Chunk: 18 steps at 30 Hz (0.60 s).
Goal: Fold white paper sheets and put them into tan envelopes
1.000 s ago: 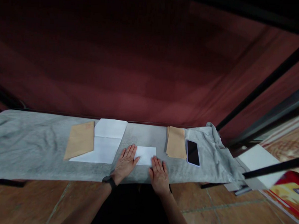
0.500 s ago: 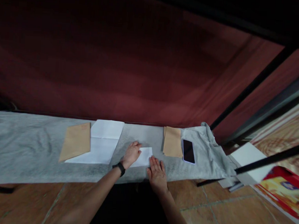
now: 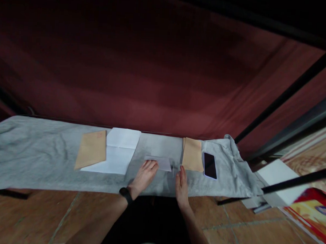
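Note:
A small folded sheet of white paper [image 3: 164, 163] lies across the middle of the cloth, looking greyer and slightly lifted at its near edge. My left hand [image 3: 145, 173], with a dark band on the wrist, is closed on the left part of this paper, and its fingers hide that end. To the right of the paper, my right hand [image 3: 182, 185] is apart from it, fingers stretched out and holding nothing. Its fingertips are close to the near left corner of a small stack of brown envelopes [image 3: 193, 155].
Larger creased white sheets [image 3: 120, 154] lie to the left, partly under a brown envelope [image 3: 92, 150]. A phone [image 3: 210, 166] rests right of the stack. Grey cloth [image 3: 49, 156] covers the narrow bench before a dark red panel [image 3: 164, 100]. A red and yellow box [image 3: 315, 213] stands low at right.
My left hand has closed on the folded paper, which has turned and looks darker. My right hand has moved off the paper's edge to the right. The view has shifted slightly.

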### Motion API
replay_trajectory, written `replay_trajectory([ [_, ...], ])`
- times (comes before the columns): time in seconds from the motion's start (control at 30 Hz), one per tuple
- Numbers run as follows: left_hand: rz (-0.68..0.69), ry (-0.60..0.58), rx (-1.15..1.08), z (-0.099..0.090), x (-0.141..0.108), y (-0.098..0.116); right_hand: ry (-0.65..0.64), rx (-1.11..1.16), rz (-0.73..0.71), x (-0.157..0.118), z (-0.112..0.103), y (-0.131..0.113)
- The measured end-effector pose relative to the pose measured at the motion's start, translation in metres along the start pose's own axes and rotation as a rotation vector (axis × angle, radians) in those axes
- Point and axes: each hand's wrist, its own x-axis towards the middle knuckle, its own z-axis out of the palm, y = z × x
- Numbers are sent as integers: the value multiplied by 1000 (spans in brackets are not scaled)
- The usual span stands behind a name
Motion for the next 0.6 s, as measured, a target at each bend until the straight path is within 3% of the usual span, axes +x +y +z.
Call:
replay_trajectory([
  [0.1,11,-59,0,29,-30,-1,-60,-69,-107,-4,-1,-12],
  [0.17,-12,-46,-23,37,-40,-4,-102,-114,-177,-5,0,-21],
  [0.43,66,-83,-129,16,-35,-16,-266,-246,-316,8,29,-48],
  [0.6,-49,-84,-175,11,-36,-9,-347,-294,-300,15,52,-57],
])
